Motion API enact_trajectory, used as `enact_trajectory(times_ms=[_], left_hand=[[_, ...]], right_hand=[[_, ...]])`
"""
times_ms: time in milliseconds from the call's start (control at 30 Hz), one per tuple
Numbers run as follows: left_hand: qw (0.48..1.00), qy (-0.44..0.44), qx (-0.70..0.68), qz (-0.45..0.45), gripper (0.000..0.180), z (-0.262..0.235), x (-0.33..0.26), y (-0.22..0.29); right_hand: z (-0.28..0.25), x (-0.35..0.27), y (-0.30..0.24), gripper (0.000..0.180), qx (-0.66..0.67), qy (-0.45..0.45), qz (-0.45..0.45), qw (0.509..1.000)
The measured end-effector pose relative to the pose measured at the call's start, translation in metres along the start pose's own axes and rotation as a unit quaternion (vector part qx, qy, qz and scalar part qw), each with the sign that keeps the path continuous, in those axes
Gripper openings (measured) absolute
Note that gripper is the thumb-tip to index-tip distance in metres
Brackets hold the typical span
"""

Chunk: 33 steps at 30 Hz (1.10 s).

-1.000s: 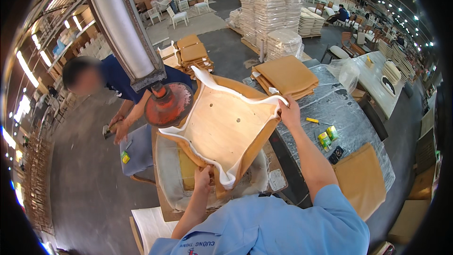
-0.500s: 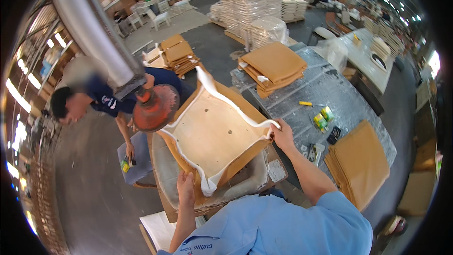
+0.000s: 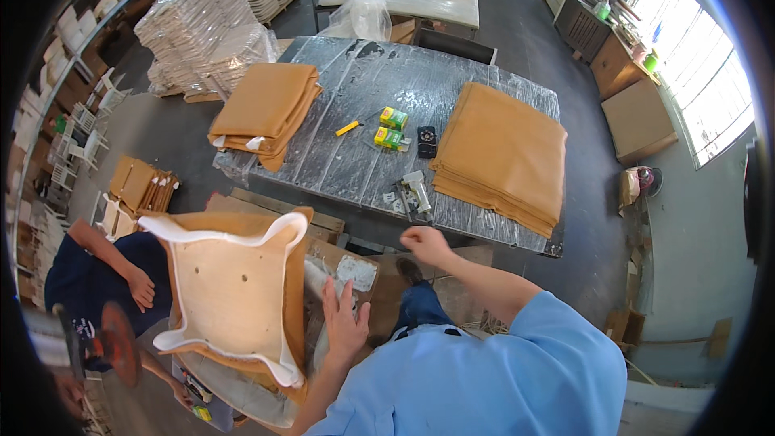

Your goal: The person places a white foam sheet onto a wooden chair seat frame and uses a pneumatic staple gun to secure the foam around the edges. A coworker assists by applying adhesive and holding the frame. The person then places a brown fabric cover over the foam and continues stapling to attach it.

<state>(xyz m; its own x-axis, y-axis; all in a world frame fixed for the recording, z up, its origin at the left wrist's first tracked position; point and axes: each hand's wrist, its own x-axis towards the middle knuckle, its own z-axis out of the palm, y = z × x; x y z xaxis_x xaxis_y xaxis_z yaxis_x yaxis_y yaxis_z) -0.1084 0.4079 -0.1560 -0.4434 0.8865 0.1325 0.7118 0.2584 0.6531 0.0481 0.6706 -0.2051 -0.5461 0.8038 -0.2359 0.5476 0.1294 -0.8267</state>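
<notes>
Low in the frame, left of centre, I see my left hand (image 3: 345, 324) lying flat and open, fingers spread, on the padded stand (image 3: 323, 291) just beside the seat (image 3: 234, 295). It grips nothing; its fingertips sit near the seat's right edge, and I cannot tell whether they touch it. The seat lies underside up at lower left: a pale wooden panel with tan cloth and white foam folded up around its rim.

At centre, my right hand (image 3: 425, 245) hangs in the air as a loose fist, well apart from the seat. I cannot tell whether anything is inside that grip. It hovers just below the near edge of the tabletop (image 3: 355, 105), which is wrapped in clear plastic.

On the tabletop, a staple gun (image 3: 416, 190) lies closest to my right hand, near the front edge. Beyond it sit two small yellow-green boxes (image 3: 391, 127), a little black thing (image 3: 426, 141) and a yellow knife (image 3: 348, 127). A stack of tan cloth (image 3: 504, 157) fills the right part of the tabletop, and a smaller folded stack (image 3: 262, 109) overhangs its left end.

At the left edge, another person in a dark shirt (image 3: 77, 278) bends low beside the seat, one hand (image 3: 144, 288) near its left side. Wrapped white stacks (image 3: 202, 28) stand at upper left.
</notes>
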Motion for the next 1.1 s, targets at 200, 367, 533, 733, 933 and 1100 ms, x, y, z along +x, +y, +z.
enact_trajectory(times_ms=[200,367,533,733,933,1100], left_hand=[[0.989,0.023,0.134,-0.062,0.070,0.023,-0.001,0.005],[0.961,0.076,0.183,-0.196,0.073,0.039,0.007,0.011],[0.931,0.005,0.265,-0.253,0.072,0.041,0.021,0.021],[0.898,-0.037,0.311,-0.309,0.071,0.048,0.030,0.029],[0.875,-0.075,0.293,-0.378,0.067,0.049,0.037,0.031],[0.868,-0.076,0.289,-0.396,0.067,0.048,0.036,0.035]], right_hand=[[-0.104,0.094,0.118,0.022,-0.153,0.091,0.108,0.978],[-0.146,0.222,0.158,0.020,-0.250,0.085,0.143,0.954],[-0.142,0.296,0.181,0.036,-0.312,0.049,0.112,0.942],[-0.126,0.327,0.178,0.038,-0.369,0.003,0.105,0.923],[-0.156,0.334,0.209,0.027,-0.286,0.049,0.092,0.952],[-0.180,0.324,0.217,0.025,-0.136,0.185,0.209,0.951]])
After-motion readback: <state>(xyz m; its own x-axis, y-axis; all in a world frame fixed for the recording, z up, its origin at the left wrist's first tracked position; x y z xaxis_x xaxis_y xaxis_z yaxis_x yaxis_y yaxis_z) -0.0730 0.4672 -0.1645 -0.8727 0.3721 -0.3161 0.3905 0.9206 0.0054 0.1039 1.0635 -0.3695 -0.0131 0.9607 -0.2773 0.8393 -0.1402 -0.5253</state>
